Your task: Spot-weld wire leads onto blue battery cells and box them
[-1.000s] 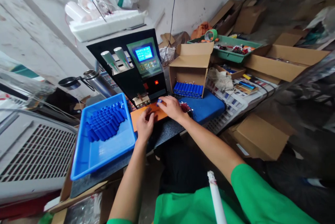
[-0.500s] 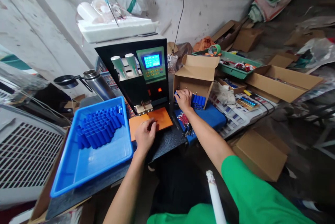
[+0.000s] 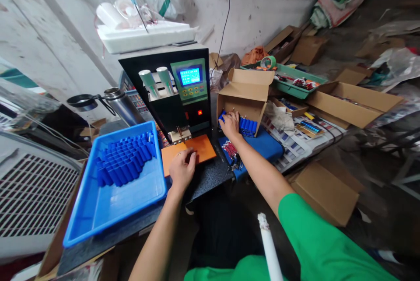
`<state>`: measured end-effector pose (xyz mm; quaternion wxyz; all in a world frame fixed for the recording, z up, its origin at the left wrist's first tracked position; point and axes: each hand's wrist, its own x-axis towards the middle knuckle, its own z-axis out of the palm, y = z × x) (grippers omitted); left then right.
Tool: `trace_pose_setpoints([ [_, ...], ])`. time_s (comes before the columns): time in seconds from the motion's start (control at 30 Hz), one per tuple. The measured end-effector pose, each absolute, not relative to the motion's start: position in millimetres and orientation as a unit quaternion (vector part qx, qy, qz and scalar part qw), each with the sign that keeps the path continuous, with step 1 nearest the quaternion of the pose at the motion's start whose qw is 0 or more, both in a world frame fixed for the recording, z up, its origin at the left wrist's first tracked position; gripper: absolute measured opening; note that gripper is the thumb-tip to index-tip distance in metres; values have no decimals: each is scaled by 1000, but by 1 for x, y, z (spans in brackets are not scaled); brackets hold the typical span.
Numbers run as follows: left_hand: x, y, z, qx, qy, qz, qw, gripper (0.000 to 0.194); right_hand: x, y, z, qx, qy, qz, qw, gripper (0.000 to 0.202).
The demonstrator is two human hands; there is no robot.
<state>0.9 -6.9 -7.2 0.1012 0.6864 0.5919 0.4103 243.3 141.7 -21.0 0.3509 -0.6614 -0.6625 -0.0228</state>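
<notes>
My left hand (image 3: 182,169) rests on the orange board (image 3: 205,147) below the welding tips of a black spot welder (image 3: 170,110). Its fingers are loosely curled, the thumb stands apart, and nothing shows between them. Off to the right, my right hand (image 3: 230,125) reaches into an open cardboard box (image 3: 244,90) and its fingers bend around a blue cylindrical battery cell (image 3: 221,116), mostly covered by the hand. More blue battery cells (image 3: 248,126) lie side by side in that box. Red and white leads with metal ends (image 3: 230,149) lie on a blue surface (image 3: 267,147) in front of it.
A blue tray (image 3: 114,215) on the left holds many upright blue cells (image 3: 126,158). Behind it stand a steel flask (image 3: 123,106) and a dark cup (image 3: 82,102). A green bin (image 3: 305,93) and cardboard boxes lie right. A lit cigarette (image 3: 269,246) juts up close below.
My right hand has shifted very slightly within the box, its fingers bending down among the cells. My left hand stays in place on the orange board.
</notes>
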Motion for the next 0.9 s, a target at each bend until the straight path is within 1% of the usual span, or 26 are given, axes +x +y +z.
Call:
trace_pose_setpoints([
  [0.07, 1, -6, -7, 687, 594, 407, 96, 29, 244, 142, -16, -656, -664, -8, 360, 30],
  [0.13, 1, -5, -8, 686, 596, 405, 96, 30, 248, 138, -8, -630, -670, 1, 393, 32],
  [0.3, 0, -2, -10, 681, 600, 407, 102, 30, 254, 89, -1, -526, -645, 18, 554, 35],
  [0.37, 2, -6, -10, 681, 601, 405, 105, 28, 247, 51, -8, -512, -602, 70, 609, 36],
  [0.43, 4, -14, -8, 680, 605, 398, 115, 28, 235, 4, -17, -510, -546, 149, 648, 40],
  [0.5, 6, -22, -7, 680, 608, 389, 131, 27, 220, -45, -23, -518, -498, 237, 654, 45],
  [0.57, 7, -27, -6, 682, 605, 387, 143, 27, 206, -93, -21, -503, -480, 292, 657, 46],
  [0.67, 6, -33, -5, 677, 596, 397, 168, 28, 187, -156, 0, -462, -488, 323, 667, 42],
  [0.73, 7, -42, -2, 657, 590, 424, 203, 30, 177, -191, 20, -425, -504, 334, 673, 38],
  [0.83, 14, -74, -1, 626, 541, 504, 246, 33, 167, -237, 48, -364, -515, 344, 696, 32],
  [0.9, 26, -111, -10, 624, 496, 560, 226, 29, 163, -265, 58, -297, -525, 332, 726, 31],
])
